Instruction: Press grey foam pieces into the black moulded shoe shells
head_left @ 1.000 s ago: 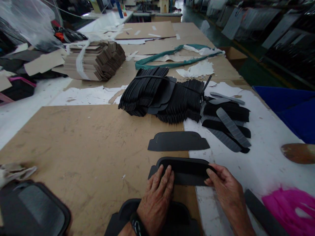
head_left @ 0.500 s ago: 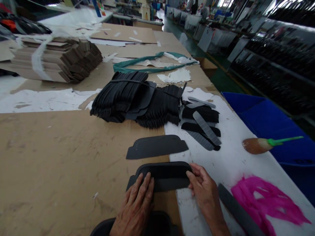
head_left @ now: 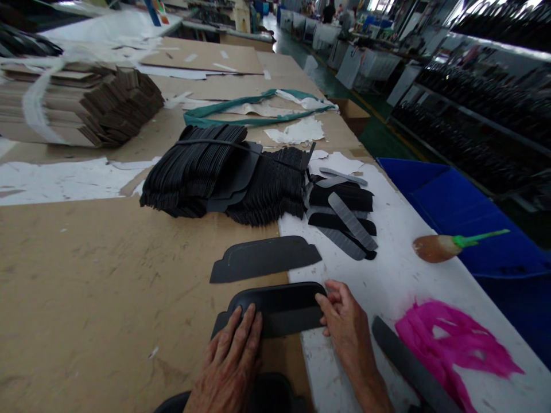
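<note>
At a cardboard-covered worktop [head_left: 99, 287], two hands hold a curved black cut piece [head_left: 275, 310] in place.
Spread open, the left hand [head_left: 228, 367] presses it flat to steady it; the right hand [head_left: 344, 330] grips its end, near a strapped stack of black pieces [head_left: 193, 172].

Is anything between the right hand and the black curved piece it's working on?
Nothing visible: the right hand has its fingertips against the right end of the black curved piece, and the left hand lies on its other end.
</note>
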Demonstrator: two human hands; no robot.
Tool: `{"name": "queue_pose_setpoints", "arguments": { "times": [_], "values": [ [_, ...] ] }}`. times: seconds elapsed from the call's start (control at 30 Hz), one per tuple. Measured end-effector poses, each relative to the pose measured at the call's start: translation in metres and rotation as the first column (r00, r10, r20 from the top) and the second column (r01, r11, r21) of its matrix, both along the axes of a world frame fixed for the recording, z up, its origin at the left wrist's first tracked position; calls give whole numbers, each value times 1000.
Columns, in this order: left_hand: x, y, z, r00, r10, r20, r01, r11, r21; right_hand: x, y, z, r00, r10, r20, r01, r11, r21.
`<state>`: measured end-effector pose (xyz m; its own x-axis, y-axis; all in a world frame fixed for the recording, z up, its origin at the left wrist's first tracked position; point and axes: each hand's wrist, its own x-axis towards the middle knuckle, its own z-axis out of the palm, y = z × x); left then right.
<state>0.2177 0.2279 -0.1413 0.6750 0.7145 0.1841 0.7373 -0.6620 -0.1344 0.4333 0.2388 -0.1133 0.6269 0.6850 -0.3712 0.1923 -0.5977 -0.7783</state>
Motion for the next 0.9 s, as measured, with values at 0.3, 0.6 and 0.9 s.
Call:
{"name": "queue_pose_setpoints", "arguments": {
  "times": [0.3,0.6,0.9],
  "values": [
    [5,-3,7,999,32,-13,-32,999,-16,15,-6,-15,996,84,10,-82,991,-110],
    [0,0,6,999,-8,46,9,1000,-19,16,-10,-22,978,143,151,-144,990,-4],
    [1,9,3,992,-43,118,45,999,-8,19,-10,-19,999,15,-39,-12,997,73]
  ]
}}
